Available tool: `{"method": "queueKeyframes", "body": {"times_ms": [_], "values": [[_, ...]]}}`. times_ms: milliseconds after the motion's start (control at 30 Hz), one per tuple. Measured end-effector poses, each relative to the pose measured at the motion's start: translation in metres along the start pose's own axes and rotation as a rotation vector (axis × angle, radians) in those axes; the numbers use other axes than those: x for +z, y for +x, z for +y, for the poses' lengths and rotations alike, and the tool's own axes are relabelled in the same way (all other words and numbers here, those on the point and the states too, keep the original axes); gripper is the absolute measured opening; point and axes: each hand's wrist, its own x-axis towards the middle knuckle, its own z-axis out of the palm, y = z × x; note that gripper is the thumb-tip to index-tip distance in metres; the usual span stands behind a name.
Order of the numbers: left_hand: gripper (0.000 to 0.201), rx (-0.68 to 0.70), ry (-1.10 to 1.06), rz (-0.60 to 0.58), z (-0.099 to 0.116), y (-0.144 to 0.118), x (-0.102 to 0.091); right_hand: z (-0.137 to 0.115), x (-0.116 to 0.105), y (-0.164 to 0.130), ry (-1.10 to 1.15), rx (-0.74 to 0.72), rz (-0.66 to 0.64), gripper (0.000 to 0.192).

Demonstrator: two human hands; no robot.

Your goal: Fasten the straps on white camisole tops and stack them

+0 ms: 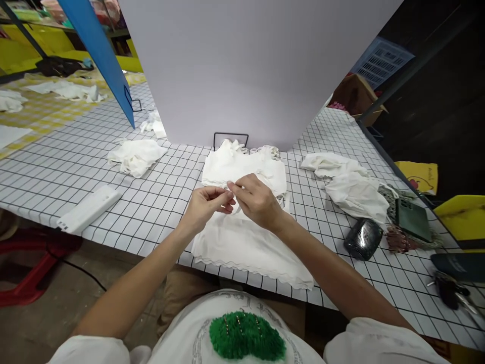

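Note:
A white garment (246, 242) with a scalloped lace hem lies flat on the gridded table (159, 202) in front of me. My left hand (206, 205) and my right hand (257, 199) meet above its upper part, fingertips pinched together on a fold of the white fabric. Behind my hands sits a stack of white garments (242, 164). A green pincushion (246, 336) with several pins sits on my chest.
A big white board (246, 65) stands upright behind the stack, a blue panel (102, 55) to its left. White cloth heaps (136, 156) (348, 184) lie on both sides. A white plastic bar (89, 208) lies left; a black roll (362, 238), a green phone (413, 220) and keys (450, 290) lie right.

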Motion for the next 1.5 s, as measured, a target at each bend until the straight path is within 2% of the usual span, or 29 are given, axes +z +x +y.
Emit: {"method": "queueKeyframes", "body": {"times_ms": [100, 167, 233, 367, 433, 500, 600, 700, 800, 867, 933, 1000, 1100, 1233, 1500], "values": [[0.03, 0.063, 0.058, -0.019, 0.001, 0.002, -0.004, -0.005, -0.005, 0.002, 0.369, 0.238, -0.071, 0.027], [0.028, 0.104, 0.119, -0.043, 0.003, 0.001, -0.007, -0.008, -0.008, 0.003, 0.534, 0.402, -0.117, 0.021], [0.025, 0.139, 0.19, -0.065, 0.005, 0.0, -0.01, -0.009, -0.01, 0.005, 0.555, 0.483, -0.113, 0.014], [0.016, 0.234, 0.383, -0.109, -0.008, -0.002, -0.009, -0.001, -0.016, 0.004, 0.474, 0.493, -0.081, 0.01], [0.013, 0.27, 0.549, -0.159, -0.022, -0.003, -0.009, 0.012, -0.025, 0.001, 0.512, 0.56, 0.014, 0.007], [0.014, 0.296, 0.724, -0.189, -0.034, -0.004, -0.011, 0.03, -0.04, -0.003, 0.571, 0.641, 0.204, 0.005], [0.018, 0.332, 0.848, -0.153, -0.04, -0.007, -0.027, 0.054, -0.061, -0.009, 0.63, 0.685, 0.42, 0.005], [0.019, 0.295, 0.854, -0.083, -0.032, -0.01, -0.053, 0.064, -0.068, -0.017, 0.655, 0.699, 0.429, 0.005], [0.019, 0.226, 0.823, -0.067, -0.027, -0.011, -0.067, 0.061, -0.058, -0.026, 0.643, 0.726, 0.393, 0.006], [0.019, 0.227, 0.805, -0.147, -0.03, -0.011, -0.062, 0.057, -0.049, -0.031, 0.654, 0.745, 0.376, 0.007], [0.018, 0.276, 0.845, -0.256, -0.037, -0.009, -0.046, 0.053, -0.04, -0.035, 0.676, 0.757, 0.348, 0.009], [0.016, 0.322, 0.954, -0.309, -0.047, -0.006, -0.026, 0.048, -0.034, -0.039, 0.686, 0.751, 0.265, 0.013], [0.017, 0.338, 1.143, -0.287, -0.06, 0.0, -0.002, 0.039, -0.028, -0.048, 0.645, 0.707, 0.089, 0.016], [0.013, 0.34, 1.192, -0.26, -0.07, 0.006, 0.007, 0.029, -0.019, -0.065, 0.539, 0.617, -0.051, 0.013], [0.007, 0.35, 1.021, -0.204, -0.082, 0.006, 0.009, 0.018, 0.008, -0.085, 0.389, 0.444, -0.1, 0.012]]}}
